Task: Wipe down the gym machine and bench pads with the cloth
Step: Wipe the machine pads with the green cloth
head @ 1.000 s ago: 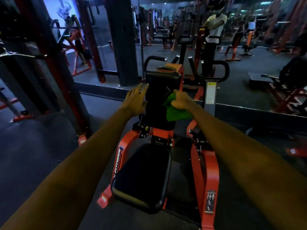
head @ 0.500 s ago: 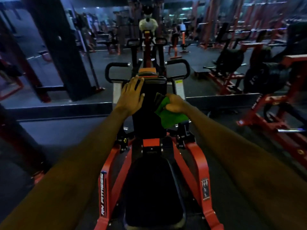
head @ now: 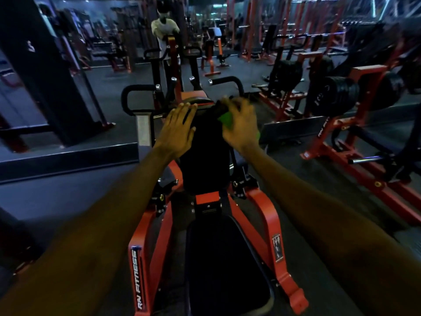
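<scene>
Black column far left. Next right is the machine's left handle, foam-wrapped, apart from the left hand. That hand lies flat on the upper left of the back pad: fingers straight & spread, gripping nothing; we'd say it braces. The pad stands upright mid-scene. Nearer us, the seat pad sits between the orange frame arms.

Right of the left hand, the green cloth is at the pad's top right corner, bunched under the right hand. Fingers there look bent over the cloth w/ the thumb on its near side, but the hand is blurred, so we can't tell how tight the hold is. Far right is a plate-loaded machine, well apart.

Risks, as we judge them:
- W/ a loose hold the cloth could slip out mid-stroke & drop behind the pad.
- A bunched cloth covers little, so strips of pad may get missed.
- A wide swing could knock knuckles on the right handle just beyond.

Hard to see:
- Most of the cloth is hidden by the hand.
- The pad surfaces are too dark to tell wet from dry, or clean from dirty.
- The seat pad's near end sits at or past the bottom edge.
- The back pad's far face isn't visible.
</scene>
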Motion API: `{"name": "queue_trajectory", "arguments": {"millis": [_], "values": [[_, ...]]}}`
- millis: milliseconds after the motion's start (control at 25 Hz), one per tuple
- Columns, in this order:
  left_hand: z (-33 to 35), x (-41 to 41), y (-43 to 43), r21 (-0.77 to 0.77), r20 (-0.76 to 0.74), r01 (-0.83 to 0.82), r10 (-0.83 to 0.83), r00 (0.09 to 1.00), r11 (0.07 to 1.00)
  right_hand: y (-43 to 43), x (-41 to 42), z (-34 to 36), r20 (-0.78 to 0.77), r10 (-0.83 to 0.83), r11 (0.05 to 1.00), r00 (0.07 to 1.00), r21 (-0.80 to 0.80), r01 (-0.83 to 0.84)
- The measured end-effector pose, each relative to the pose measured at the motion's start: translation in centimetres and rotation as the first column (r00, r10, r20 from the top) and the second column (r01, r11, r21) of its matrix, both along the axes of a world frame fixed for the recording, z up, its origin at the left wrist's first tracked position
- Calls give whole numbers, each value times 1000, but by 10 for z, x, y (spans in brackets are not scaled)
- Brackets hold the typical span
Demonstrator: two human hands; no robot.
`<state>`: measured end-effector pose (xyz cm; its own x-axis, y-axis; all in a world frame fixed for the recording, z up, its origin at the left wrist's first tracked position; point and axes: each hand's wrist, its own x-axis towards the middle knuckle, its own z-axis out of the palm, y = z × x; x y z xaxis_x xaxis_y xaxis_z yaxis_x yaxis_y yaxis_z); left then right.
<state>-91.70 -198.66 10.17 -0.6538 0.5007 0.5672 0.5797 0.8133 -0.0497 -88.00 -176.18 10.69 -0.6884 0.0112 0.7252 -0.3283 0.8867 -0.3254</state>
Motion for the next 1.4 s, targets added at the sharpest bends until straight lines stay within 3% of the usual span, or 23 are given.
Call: {"name": "queue_trajectory", "arguments": {"millis": [160,480,720,1080,1240,1400], "values": [[-5,-6,-2,-2,-74,1,-1,997,1000,-23,6,-58,-1,105,994,994,23,-105],[-9,-22,7,53,-103,-29,35,994,998,-7,-19,-66,-172,92,986,981,150,-66],[-18,-28,11,125,-173,-36,57,983,992,-12,-33,-95,-139,126,992,982,25,-124],[-29,-39,17,174,-324,-48,103,941,984,-10,-53,-69,-202,218,957,955,-147,-249],[-30,-39,17,175,-328,-67,122,937,982,-5,-48,-102,-191,235,942,953,-197,-272],[-32,-39,18,195,-318,-97,156,935,976,-13,-54,-66,-220,226,943,949,-196,-270]]}}
